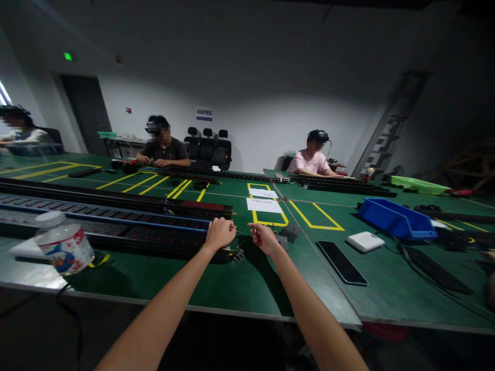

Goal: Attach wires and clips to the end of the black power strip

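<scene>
By the near edge of the desk, our left hand curls over the right end of the black rail, where slipping might jar the dark connector beside our curled right hand, either grip unclear.

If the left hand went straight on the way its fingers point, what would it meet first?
Probably the right hand, which faces the left hand across a narrow gap over the green table; one view leaves their exact depth uncertain.

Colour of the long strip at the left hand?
The long strip is black with small red spots; head view.
</scene>
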### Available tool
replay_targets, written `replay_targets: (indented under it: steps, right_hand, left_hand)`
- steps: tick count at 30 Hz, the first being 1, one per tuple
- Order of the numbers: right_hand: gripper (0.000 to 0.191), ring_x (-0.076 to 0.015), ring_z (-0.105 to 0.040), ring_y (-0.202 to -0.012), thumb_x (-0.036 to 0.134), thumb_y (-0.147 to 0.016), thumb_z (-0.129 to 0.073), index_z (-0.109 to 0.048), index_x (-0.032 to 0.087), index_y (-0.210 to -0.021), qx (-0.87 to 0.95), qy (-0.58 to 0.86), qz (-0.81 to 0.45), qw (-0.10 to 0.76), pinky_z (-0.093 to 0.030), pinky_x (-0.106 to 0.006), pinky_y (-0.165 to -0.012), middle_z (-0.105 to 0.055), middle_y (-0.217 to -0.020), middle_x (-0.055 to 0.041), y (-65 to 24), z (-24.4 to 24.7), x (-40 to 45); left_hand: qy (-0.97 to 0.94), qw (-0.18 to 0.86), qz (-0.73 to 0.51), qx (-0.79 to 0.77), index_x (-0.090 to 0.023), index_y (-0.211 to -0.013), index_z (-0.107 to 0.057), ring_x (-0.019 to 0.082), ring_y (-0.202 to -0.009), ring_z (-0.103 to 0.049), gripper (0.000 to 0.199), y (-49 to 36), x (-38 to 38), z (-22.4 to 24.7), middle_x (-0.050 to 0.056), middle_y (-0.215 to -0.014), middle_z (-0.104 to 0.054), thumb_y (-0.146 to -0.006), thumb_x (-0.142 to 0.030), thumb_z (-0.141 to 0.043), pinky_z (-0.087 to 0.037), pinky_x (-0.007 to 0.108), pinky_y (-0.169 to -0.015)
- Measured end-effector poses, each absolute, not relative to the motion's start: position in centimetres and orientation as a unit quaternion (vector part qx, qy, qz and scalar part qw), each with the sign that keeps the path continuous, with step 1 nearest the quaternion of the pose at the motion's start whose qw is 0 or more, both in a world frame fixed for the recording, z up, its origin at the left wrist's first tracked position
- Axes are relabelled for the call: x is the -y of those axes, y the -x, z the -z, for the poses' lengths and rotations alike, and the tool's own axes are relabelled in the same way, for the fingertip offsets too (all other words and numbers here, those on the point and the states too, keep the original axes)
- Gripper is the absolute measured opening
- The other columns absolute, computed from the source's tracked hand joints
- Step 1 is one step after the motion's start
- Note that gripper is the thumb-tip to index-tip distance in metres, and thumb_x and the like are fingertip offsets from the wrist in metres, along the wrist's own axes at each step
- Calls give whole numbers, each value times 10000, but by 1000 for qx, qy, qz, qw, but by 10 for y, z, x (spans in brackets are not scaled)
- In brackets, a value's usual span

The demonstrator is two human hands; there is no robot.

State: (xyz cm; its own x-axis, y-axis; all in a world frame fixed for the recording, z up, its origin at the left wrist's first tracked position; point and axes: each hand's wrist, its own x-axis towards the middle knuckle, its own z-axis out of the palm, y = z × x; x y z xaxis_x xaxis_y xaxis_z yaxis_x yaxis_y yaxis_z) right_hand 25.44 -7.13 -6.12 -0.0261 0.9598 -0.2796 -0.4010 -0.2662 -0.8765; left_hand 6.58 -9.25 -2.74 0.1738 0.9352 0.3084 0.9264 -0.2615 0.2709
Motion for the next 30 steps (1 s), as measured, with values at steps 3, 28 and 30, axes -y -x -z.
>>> replay_targets:
  steps: [3,28,30]
  right_hand:
    - [136,-37,-436,-387,161,-845,-623,-686,113,-955,306,461,-649,521,-321,-141,-338,-570,-581,37,-255,62,71]
    - [130,-33,-416,-390,170,-828,-628,-695,112,-923,319,472,-637,519,-308,-136,-341,-551,-577,37,-251,58,73]
    - [134,-34,-416,-391,175,-822,-639,-692,113,-929,321,476,-632,521,-304,-137,-337,-554,-583,36,-251,58,73]
  left_hand:
    - [-765,15,-209,-609,-252,-869,-731,272,-977,-575,240,-66,92,27,74,-999,-693,-864,-279,-492,-432,394,-865]
    - [-767,1,-208,-607,-235,-845,-700,266,-979,-589,198,-66,90,29,74,-984,-692,-857,-345,-536,-423,382,-861]
    - [-767,3,-207,-607,-239,-851,-707,268,-986,-589,205,-66,90,29,74,-985,-693,-858,-360,-541,-424,383,-865]
